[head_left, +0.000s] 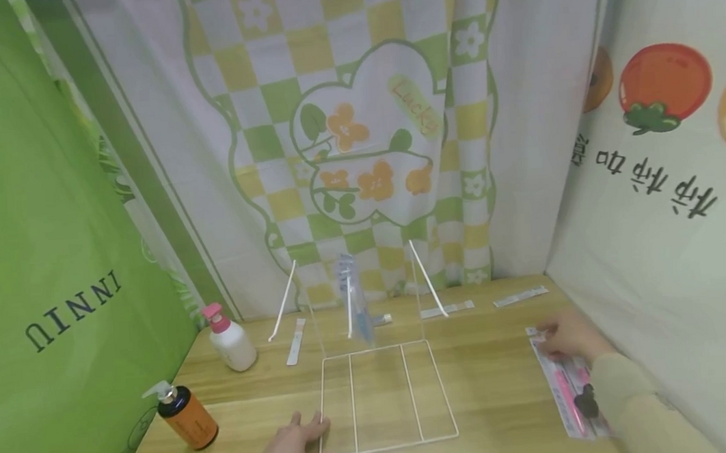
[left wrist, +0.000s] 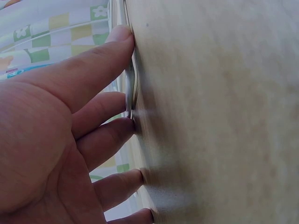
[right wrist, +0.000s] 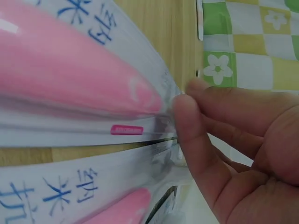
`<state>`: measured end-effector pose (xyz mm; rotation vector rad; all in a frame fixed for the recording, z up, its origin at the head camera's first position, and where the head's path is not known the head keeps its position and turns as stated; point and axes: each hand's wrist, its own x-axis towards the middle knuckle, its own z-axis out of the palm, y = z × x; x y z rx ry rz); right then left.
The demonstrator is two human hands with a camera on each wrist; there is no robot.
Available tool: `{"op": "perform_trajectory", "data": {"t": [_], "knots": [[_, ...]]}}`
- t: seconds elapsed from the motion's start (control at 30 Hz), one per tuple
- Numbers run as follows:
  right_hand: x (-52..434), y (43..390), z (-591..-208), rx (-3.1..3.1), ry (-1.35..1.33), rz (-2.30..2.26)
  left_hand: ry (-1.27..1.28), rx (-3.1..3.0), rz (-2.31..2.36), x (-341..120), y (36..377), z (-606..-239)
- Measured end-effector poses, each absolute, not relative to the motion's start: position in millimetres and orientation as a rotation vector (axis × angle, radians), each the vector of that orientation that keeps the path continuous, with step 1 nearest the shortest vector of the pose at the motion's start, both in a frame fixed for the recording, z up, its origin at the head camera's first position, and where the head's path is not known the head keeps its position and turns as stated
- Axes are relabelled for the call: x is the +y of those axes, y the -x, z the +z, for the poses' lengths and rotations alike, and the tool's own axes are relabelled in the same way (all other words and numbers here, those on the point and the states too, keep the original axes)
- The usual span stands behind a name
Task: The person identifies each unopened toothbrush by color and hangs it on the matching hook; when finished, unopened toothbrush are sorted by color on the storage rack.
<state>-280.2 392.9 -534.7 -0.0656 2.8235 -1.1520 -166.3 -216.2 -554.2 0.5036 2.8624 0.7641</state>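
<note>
A white wire rack (head_left: 385, 449) stands on the wooden table. My left hand (head_left: 291, 446) rests at the near left corner of its base, with thumb and fingertips against the wire and table. Close up in the left wrist view, the thumb (left wrist: 93, 63) reaches along the wire. At the right, my right hand (head_left: 569, 339) pinches the end of a clear-wrapped pink toothbrush pack (right wrist: 74, 60) between thumb and fingertips. A second pink toothbrush pack (right wrist: 121, 207) lies beside it, its end close to the fingers. From a rack hook hangs a blue toothbrush pack (head_left: 360, 309).
A white pump bottle (head_left: 234, 346) with a pink top and an orange-labelled pump bottle (head_left: 191, 420) stand at the left. Several slim white packets, including one packet (head_left: 296, 341) behind the rack's left side, lie along the back. Curtains enclose the table.
</note>
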Motion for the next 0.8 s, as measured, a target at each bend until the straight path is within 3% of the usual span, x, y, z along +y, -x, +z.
{"op": "perform_trajectory", "data": {"t": [0.8], "knots": [[402.6,271.5,-539.6,2.740,-0.021,-1.163,-0.399,2.900,0.758,-206.9,156.5,-544.9]]}}
